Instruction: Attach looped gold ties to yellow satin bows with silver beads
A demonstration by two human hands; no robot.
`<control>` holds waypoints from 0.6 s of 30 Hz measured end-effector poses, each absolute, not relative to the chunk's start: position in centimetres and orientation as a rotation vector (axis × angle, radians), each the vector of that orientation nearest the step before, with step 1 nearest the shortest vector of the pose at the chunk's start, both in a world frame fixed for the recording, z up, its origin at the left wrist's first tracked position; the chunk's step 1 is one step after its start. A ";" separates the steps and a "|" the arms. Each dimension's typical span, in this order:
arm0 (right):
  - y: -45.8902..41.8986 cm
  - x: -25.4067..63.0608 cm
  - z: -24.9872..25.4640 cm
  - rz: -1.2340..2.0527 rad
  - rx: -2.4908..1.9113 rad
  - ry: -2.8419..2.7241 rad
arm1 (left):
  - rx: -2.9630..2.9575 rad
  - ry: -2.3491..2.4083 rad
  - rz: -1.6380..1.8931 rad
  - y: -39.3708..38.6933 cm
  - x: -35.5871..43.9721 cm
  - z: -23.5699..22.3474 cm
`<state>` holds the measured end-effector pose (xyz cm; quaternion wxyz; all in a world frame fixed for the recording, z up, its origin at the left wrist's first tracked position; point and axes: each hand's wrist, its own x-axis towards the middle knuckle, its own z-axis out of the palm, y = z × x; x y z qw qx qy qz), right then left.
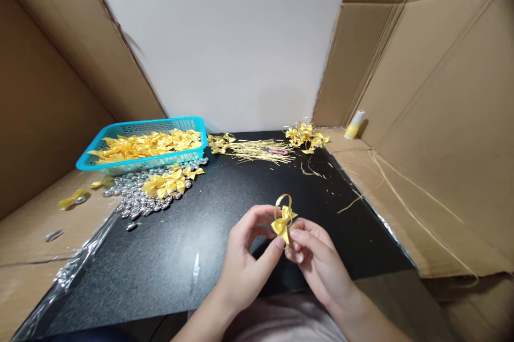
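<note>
Close to me, above the black tabletop, a yellow ribbon bow is held between my two hands. A loop of gold cord rises from the bow. My left hand is closed on the bow's left side, with thumb and index finger at its edge. On the other side, my right hand pinches low at the bow; the thumb and fingers are pressed together, and what exactly lies between them is partly hidden.
At the left, a turquoise basket holds many yellow bows. Silver beads with some bows lie before it. Cut gold cords, a pink tool and finished-looking looped bows sit at the back. A thread spool stands right, by cardboard walls.
</note>
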<state>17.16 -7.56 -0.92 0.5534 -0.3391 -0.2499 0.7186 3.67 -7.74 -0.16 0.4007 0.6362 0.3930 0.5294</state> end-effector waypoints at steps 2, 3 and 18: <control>-7.6 17.2 -1.0 1.711 -0.788 -0.585 | 1.657 1.036 1.363 -7.9 3.6 0.1; -7.6 17.2 -1.0 1.716 -0.781 -0.583 | 1.690 1.071 1.388 -7.9 3.5 0.2; -7.9 16.9 -1.2 1.587 -0.892 -0.720 | 1.701 1.164 1.150 -6.7 2.1 2.3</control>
